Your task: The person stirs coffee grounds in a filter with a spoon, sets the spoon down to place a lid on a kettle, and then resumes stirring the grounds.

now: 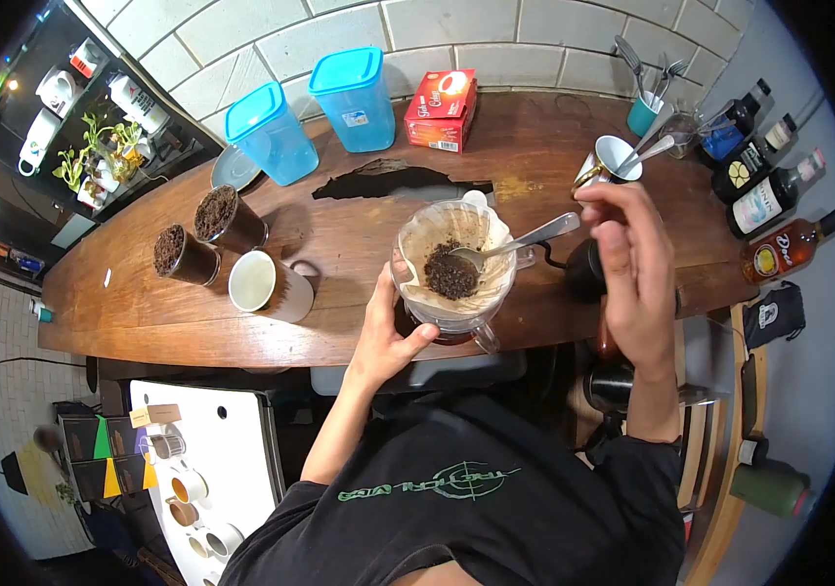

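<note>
A clear coffee dripper [400, 266] with a paper filter [481, 227] stands on a glass server near the counter's front edge. Dark wet coffee grounds [451, 280] lie in the filter. A metal spoon [544, 231] rests with its bowl in the grounds, its handle leaning over the rim to the right. My left hand [388, 332] wraps the left side of the dripper and server, thumb in front. Raised just right of the spoon handle, my right hand [632, 269] has bent fingers, thumb apart, and nothing visible in it. Behind it is a partly hidden black kettle [585, 272].
Two glasses of dark grounds [232, 220] and a white cup [280, 293] stand left on the wooden counter [359, 234]. Blue-lidded containers [354, 103] and a red box [442, 109] line the back. A gold-rimmed cup [618, 156] and several bottles [779, 195] stand right.
</note>
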Demonstrator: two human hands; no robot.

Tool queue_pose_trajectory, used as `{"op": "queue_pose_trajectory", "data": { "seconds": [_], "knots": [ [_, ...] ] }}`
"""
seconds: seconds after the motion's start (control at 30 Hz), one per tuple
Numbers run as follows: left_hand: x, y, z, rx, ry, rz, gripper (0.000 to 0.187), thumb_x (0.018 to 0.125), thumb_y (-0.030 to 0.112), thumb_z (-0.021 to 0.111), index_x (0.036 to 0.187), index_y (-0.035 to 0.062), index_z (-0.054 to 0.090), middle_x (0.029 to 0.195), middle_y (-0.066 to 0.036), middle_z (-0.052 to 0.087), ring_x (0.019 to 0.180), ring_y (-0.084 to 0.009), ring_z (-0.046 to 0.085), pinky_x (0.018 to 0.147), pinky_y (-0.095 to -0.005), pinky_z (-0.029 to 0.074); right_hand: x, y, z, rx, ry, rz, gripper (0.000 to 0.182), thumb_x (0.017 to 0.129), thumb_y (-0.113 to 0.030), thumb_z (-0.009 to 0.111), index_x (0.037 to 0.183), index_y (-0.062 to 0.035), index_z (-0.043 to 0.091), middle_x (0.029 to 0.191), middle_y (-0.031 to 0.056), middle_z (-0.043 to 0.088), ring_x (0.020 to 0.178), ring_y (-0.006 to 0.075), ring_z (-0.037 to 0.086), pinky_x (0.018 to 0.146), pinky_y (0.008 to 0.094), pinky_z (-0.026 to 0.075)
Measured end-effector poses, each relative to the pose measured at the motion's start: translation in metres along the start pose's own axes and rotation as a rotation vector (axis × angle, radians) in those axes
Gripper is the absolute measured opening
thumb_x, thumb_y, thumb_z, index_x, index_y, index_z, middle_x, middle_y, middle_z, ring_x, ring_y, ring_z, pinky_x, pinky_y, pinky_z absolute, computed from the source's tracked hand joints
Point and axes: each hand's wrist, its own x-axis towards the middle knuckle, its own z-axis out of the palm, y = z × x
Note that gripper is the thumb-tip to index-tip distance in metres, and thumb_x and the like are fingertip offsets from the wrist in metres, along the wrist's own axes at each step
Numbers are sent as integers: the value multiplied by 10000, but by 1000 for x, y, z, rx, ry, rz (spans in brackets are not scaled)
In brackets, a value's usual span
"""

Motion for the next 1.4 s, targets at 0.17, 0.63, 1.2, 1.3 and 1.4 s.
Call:
{"op": "queue_pose_trajectory", "data": {
  "seconds": [0.17,0.63,1.2,1.3,1.4],
  "knots": [
    [0,-3,2,-39,24,2,1012,811,568,764,1483,-51,331,1423,-229,498,1325,-341,493,1107,-436,378,-5,9,-39,-227,-22,126,132,990,-87,569,1009,17,648,936,105,596,846,217,579,792,324,462],
    [-8,-21,-2,-25,20,-61,1005,796,569,775,1448,-71,356,1331,-208,559,1237,-305,553,1056,-406,419,-23,37,-53,-356,-265,198,209,835,-7,699,1010,11,586,981,139,577,921,339,615,845,407,484],
    [-18,-20,-4,-88,57,-131,869,774,534,817,1314,-75,512,1260,-149,612,1129,-242,608,978,-377,481,-20,35,-112,-495,155,133,288,815,-47,760,1065,-26,619,987,62,662,900,177,597,840,300,458],
    [-22,-23,-1,-123,100,-139,895,750,520,845,1333,-67,503,1270,-138,609,1139,-239,605,990,-385,484,-25,42,-120,-475,194,173,299,817,-44,760,1083,-29,626,1008,59,675,913,169,597,849,303,458],
    [-26,-25,-3,-173,107,-179,948,721,522,870,1361,-59,483,1303,-137,593,1165,-237,593,1002,-388,484,-28,48,-123,-459,185,180,305,821,-42,760,1092,-27,622,1026,62,683,921,170,600,852,302,460]
  ]
}}
